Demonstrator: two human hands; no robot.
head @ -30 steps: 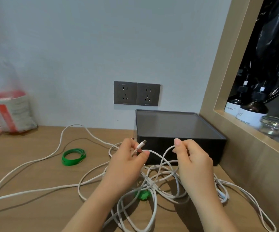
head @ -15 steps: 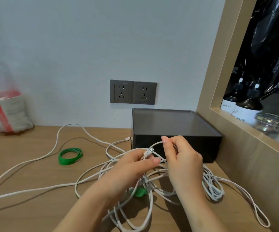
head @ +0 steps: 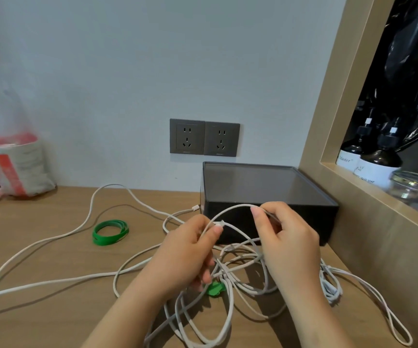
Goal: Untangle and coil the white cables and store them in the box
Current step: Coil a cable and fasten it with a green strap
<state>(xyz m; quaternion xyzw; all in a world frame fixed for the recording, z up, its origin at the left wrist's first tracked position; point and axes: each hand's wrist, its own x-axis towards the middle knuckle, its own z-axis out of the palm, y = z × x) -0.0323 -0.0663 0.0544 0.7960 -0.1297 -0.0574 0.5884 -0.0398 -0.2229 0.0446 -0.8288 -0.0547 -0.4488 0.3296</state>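
Plastic bag: far left, against the wall.
White cables: long runs sweep in from the left edge into a tangle on the surface beneath both hands, in front of the box and outside it.
Green band: coiled flat left of the hands, unmoved.
Left hand: thumb and forefinger pinch a cable just behind its white connector.
Green tie: peeks from under the tangle.
Right hand: pinches the same cable further along. The arch between the hands is wider than half a second ago, as they have drawn slightly apart.
Box: dark, far right, just behind the hands.
Bottles: on the shelf, far right.
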